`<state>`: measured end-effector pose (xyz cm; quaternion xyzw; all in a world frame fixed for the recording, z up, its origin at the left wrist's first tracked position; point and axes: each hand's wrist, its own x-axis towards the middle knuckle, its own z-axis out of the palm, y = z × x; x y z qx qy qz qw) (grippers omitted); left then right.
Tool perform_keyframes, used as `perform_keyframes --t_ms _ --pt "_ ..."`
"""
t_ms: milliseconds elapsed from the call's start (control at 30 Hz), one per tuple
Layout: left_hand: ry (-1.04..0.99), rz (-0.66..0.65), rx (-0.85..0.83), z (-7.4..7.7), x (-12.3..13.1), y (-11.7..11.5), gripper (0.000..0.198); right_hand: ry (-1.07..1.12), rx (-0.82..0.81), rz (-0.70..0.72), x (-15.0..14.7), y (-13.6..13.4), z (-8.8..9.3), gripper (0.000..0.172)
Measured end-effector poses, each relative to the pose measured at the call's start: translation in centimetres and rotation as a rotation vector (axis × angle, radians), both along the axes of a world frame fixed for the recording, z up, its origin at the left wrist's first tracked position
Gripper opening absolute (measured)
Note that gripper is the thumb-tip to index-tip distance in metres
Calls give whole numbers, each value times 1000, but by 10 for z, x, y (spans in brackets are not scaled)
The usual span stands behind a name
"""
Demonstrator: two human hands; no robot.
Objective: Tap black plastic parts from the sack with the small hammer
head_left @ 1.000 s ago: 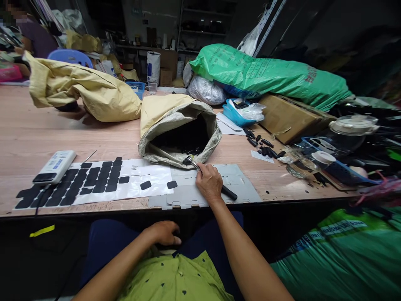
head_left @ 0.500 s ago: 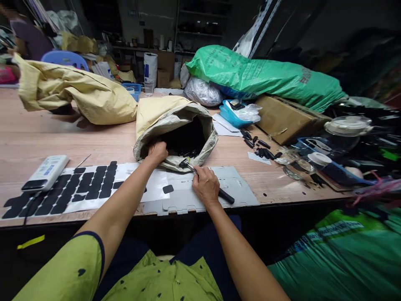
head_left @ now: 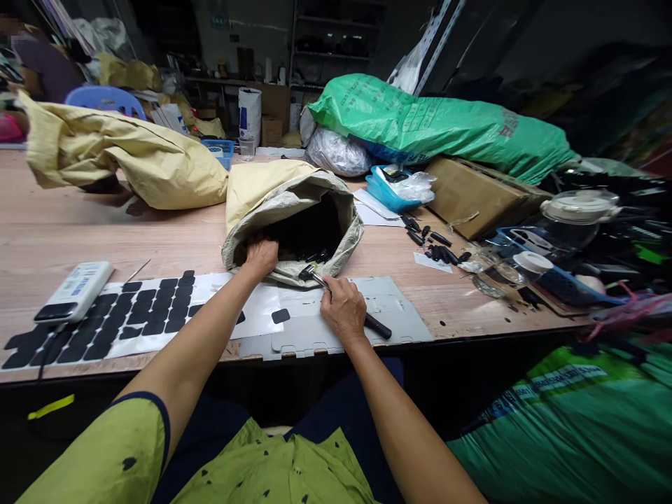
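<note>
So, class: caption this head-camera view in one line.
Left hand reaches into an open sack while right hand holds a black-handled tool.

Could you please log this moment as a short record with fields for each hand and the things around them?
Left hand: left hand reaches into the mouth of the open sack; fingers hidden inside
Right hand: right hand grips a black-handled tool, resting on a grey sheet
Sack contents: dark parts, unclear
Near left: white sheet of black pads; white device
Surface: wooden table
</note>
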<state>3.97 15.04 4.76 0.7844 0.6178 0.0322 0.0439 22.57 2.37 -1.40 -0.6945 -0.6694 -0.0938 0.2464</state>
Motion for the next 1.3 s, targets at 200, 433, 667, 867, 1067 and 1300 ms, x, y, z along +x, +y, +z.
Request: perform_keyframes --t_ms 200,433,667,867,1067,1300 --pt "-226 -16 157 8 -1 -16 23 3 -7 -7 0 0 0 31" --pt "-462 -412 63 -3 -1 -91 18 -6 -14 -6 -1 -1 2 30" --pt "-477 -328 74 -47 -11 -113 25 -7 -2 -8 -1 -1 0 31" --pt "-623 -266 34 -44 -22 -111 15 -16 -5 -8 0 -2 0 31" --pt "-693 -240 3 -44 -22 -112 12 4 -18 -11 1 1 -1 28" --pt "-679 -219 -11 -45 -22 -110 13 179 99 52 0 -22 19 32"
